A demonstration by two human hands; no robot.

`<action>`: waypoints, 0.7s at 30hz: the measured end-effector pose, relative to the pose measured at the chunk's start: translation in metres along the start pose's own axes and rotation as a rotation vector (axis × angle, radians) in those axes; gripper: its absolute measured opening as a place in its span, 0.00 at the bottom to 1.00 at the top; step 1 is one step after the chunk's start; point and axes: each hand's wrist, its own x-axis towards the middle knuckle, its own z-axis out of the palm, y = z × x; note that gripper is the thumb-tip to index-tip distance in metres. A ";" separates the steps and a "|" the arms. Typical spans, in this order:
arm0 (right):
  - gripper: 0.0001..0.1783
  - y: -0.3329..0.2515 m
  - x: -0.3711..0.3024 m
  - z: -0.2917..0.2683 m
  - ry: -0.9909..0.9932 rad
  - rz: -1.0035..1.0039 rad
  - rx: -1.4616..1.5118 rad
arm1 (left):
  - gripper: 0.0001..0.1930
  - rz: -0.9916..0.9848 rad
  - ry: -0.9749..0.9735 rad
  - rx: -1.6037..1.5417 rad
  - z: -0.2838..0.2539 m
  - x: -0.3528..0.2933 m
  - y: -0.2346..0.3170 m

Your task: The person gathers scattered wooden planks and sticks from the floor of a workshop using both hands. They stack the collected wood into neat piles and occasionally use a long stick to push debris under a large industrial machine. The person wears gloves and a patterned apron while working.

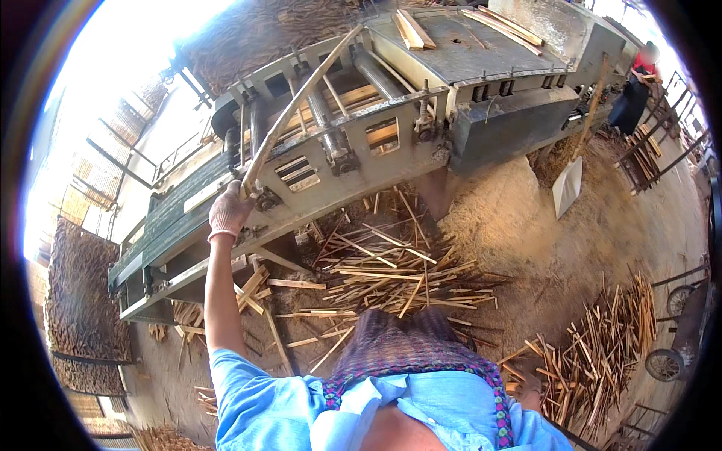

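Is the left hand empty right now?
No, the gloved left hand grips one end of a long wooden strip that slants up across the metal machine.

A head-worn fisheye camera looks down and ahead. A blue shirt is closest, at the lower edge; a machine stands farther off, toward the top.

Boards lie near the far edge of the metal machine top, wooden strips along its right edge; sawdust and heaped sticks cover parts of the floor
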 end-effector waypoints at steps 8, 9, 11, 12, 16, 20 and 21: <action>0.24 -0.237 -0.102 -0.041 0.081 -0.383 0.288 | 0.36 0.333 0.634 -0.102 0.038 -0.114 0.003; 0.26 -0.238 -0.086 -0.035 0.125 -0.398 0.303 | 0.37 0.391 0.661 -0.148 0.061 -0.137 0.010; 0.31 -0.246 -0.054 -0.023 0.185 -0.463 0.315 | 0.34 0.454 0.442 -0.347 0.132 -0.186 -0.011; 0.31 -0.251 -0.063 -0.024 0.228 -0.465 0.345 | 0.32 0.363 0.317 -0.312 0.162 -0.219 -0.013; 0.28 -0.271 -0.146 -0.038 0.328 -0.454 0.393 | 0.23 -0.211 -0.479 -0.303 0.323 -0.375 -0.100; 0.28 -0.203 -0.094 0.019 0.001 -0.105 0.268 | 0.22 -0.184 -0.842 -0.352 0.345 -0.447 -0.135; 0.28 -0.167 -0.058 0.056 0.083 -0.181 0.258 | 0.22 -0.167 -0.893 -0.350 0.355 -0.445 -0.134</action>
